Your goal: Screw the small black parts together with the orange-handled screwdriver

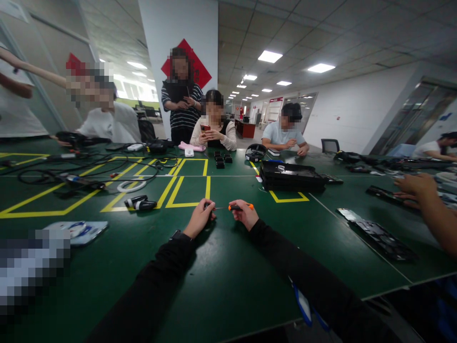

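My right hand (246, 215) is closed around the handle of an orange and black screwdriver (235, 207). Its thin shaft points left, toward my other hand. My left hand (199, 220) grips a small black part (207, 206), mostly covered by the fingers, so its kind is unclear. The screwdriver's tip reaches this part or stops just short; I cannot tell which. Both hands are low over the green table (221, 267), near its middle. Beneath my right forearm lies a blue-handled tool (303, 302), partly hidden by the sleeve.
Stacked black trays (291, 177) stand ahead on the right, and small black blocks (219, 160) lie farther back. Black cables (85, 166) and a white coil (132, 186) spread leftward. A black panel (378, 233) lies right, near a co-worker's arm (430, 205). Other people surround the table.
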`<state>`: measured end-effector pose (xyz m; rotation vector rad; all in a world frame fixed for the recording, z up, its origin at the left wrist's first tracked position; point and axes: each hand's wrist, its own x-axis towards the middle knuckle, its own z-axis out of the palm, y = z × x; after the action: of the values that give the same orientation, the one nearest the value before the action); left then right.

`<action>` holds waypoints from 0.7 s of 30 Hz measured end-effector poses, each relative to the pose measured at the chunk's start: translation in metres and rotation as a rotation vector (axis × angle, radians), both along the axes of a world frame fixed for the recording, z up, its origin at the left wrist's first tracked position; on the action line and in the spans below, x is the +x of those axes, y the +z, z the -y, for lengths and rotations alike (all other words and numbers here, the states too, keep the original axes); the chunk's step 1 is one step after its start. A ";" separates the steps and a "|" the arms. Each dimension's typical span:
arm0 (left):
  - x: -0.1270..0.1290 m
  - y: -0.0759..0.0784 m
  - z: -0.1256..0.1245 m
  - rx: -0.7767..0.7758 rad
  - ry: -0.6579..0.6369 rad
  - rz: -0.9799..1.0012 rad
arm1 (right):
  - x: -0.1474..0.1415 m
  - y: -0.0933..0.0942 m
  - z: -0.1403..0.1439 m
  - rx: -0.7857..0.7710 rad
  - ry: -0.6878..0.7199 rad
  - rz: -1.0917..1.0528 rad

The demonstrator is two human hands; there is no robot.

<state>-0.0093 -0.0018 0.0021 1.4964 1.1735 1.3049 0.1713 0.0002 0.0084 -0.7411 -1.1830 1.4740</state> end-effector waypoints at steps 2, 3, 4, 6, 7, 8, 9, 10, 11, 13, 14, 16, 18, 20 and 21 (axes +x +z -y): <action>0.000 0.000 -0.001 0.008 0.005 0.002 | 0.001 -0.003 -0.003 0.014 -0.034 0.033; 0.001 0.000 -0.001 0.006 0.008 0.004 | 0.001 -0.004 -0.004 0.026 -0.050 0.048; 0.001 0.000 -0.001 -0.001 0.009 0.007 | 0.001 -0.006 -0.005 0.041 -0.061 0.062; 0.002 0.002 0.000 -0.021 0.002 0.027 | 0.001 -0.007 -0.005 0.083 -0.074 0.078; 0.002 0.002 0.001 -0.028 -0.005 0.045 | 0.001 -0.008 -0.005 0.105 -0.078 0.080; 0.001 0.003 0.002 -0.031 -0.012 0.066 | 0.001 -0.007 -0.004 0.121 -0.076 0.081; 0.001 0.004 0.003 -0.030 -0.017 0.087 | 0.000 -0.006 -0.003 0.127 -0.068 0.079; 0.001 0.004 0.004 -0.028 -0.021 0.105 | 0.000 -0.005 -0.001 0.122 -0.052 0.071; 0.001 0.005 0.004 -0.025 -0.022 0.119 | 0.000 -0.004 0.000 0.110 -0.030 0.055; 0.000 0.005 0.005 -0.027 -0.027 0.138 | 0.000 -0.001 0.001 0.080 0.009 0.016; 0.000 0.004 0.005 -0.028 -0.030 0.146 | 0.000 0.000 0.001 0.070 0.018 0.004; 0.000 0.004 0.004 -0.029 -0.034 0.159 | 0.001 0.001 0.001 0.073 -0.006 0.019; 0.000 0.003 0.003 -0.035 -0.034 0.168 | 0.002 0.002 0.001 0.107 -0.071 0.075; -0.001 0.002 0.001 -0.048 -0.027 0.166 | 0.003 0.003 0.002 0.170 -0.134 0.142; -0.001 0.002 0.000 -0.053 -0.018 0.161 | 0.003 0.004 0.003 0.205 -0.150 0.174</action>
<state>-0.0105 -0.0019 0.0043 1.3342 1.0799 1.3452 0.1746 -0.0026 0.0123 -0.8093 -1.3565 1.1629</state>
